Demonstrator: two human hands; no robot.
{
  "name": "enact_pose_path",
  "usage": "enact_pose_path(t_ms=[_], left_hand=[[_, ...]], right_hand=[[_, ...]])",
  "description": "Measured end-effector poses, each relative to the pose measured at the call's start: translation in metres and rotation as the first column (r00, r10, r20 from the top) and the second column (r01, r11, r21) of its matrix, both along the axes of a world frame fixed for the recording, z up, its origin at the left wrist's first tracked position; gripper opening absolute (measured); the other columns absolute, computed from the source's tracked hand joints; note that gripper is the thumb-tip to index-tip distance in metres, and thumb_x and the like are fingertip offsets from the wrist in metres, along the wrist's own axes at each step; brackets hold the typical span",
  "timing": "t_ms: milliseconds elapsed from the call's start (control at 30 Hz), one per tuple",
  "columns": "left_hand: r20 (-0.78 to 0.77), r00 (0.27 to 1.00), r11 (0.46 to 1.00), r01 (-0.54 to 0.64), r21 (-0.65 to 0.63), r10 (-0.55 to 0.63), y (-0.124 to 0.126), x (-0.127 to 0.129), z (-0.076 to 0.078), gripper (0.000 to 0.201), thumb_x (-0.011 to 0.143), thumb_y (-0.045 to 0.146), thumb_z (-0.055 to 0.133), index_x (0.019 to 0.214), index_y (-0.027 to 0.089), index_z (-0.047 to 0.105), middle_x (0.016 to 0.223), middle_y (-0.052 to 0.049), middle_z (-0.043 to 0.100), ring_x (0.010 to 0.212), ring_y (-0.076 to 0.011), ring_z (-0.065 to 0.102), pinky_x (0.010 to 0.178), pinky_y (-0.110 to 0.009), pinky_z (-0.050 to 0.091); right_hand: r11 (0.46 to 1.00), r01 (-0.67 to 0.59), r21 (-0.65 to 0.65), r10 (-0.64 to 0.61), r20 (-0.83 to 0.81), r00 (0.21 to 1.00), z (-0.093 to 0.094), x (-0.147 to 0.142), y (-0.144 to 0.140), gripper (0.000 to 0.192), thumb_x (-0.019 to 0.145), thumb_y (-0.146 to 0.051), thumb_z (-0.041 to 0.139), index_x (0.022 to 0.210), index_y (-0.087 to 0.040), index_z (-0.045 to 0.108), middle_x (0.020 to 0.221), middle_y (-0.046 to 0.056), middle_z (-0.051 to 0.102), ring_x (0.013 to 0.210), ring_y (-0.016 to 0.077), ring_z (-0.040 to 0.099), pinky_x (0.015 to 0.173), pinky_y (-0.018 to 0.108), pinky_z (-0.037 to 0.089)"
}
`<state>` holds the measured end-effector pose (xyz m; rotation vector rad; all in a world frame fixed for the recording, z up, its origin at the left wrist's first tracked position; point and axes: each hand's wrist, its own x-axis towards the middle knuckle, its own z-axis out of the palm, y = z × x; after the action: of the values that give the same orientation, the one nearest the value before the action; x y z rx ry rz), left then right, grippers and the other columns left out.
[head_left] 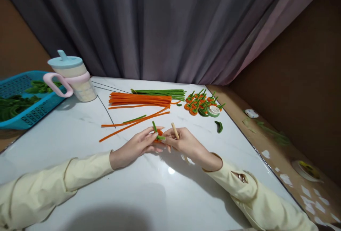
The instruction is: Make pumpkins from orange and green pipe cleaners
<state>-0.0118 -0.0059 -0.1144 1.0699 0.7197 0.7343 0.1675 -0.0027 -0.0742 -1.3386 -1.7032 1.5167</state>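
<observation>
Pipe-cleaner carrot (158,135), a small orange coil with a green stem, is held between the two hands just above the white tabletop (80,131), near the middle of its near half. It is pinched by the fingers of the left hand (135,146), which are closed on the orange coil from the left. The green stem is seen rising from the coil, tilted up and away toward the far left, so the long axis of the piece runs from the fingertips toward the far edge. The right hand (186,143) is met at the coil's right side; its fingers are clenched around a thin wooden stick (175,130), whose free end points up and away, just beside the stem and roughly parallel to it. Both hands are equally close to the piece, the left one carrying it. Loose orange pipe cleaners (133,123) lie well beyond the hands, a bundle of orange ones (140,99) and green ones (160,92) farther back, and finished carrots (199,103) are grouped to the far right.
</observation>
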Motion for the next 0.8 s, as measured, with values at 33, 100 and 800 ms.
enact_pose_path(t_ms=[33, 100, 800], left_hand=[[0.001, 1.000, 1.000, 0.011, -0.009, -0.011, 0.001, -0.001, 0.000, 0.034, 0.090, 0.041, 0.055, 0.113, 0.017, 0.049, 0.105, -0.010, 0.063, 0.089, -0.0173, 0.065, 0.080, -0.031, 0.053], [-0.026, 1.000, 0.999, 0.001, -0.034, -0.002, 0.003, -0.003, 0.001, 0.029, 0.089, 0.038, 0.057, 0.105, 0.014, 0.053, 0.096, -0.009, 0.064, 0.080, -0.0159, 0.065, 0.072, -0.028, 0.054], [-0.097, 0.984, 0.985, 0.143, -0.100, -0.152, 0.016, -0.016, -0.002, 0.031, 0.088, 0.049, 0.052, 0.086, 0.018, 0.047, 0.045, 0.011, 0.035, 0.031, -0.0037, 0.028, 0.031, -0.013, 0.035]], right_hand=[[1.000, -0.030, -0.004, 0.030, 0.004, 1.000, -0.001, 0.002, 0.000, 0.014, 0.082, -0.023, 0.053, 0.070, -0.015, 0.054, 0.056, -0.005, 0.051, 0.045, 0.0065, 0.038, 0.047, 0.020, 0.032], [0.998, -0.051, 0.044, 0.049, 0.030, 0.998, 0.000, 0.008, 0.002, 0.011, 0.083, -0.027, 0.054, 0.084, -0.016, 0.050, 0.070, -0.003, 0.054, 0.050, 0.0070, 0.042, 0.048, 0.019, 0.034], [0.670, -0.678, 0.302, 0.248, 0.770, 0.588, 0.032, 0.008, 0.010, 0.021, 0.086, -0.009, 0.055, 0.104, -0.016, 0.064, 0.056, 0.000, 0.058, 0.044, 0.0105, 0.049, 0.042, 0.023, 0.022]])
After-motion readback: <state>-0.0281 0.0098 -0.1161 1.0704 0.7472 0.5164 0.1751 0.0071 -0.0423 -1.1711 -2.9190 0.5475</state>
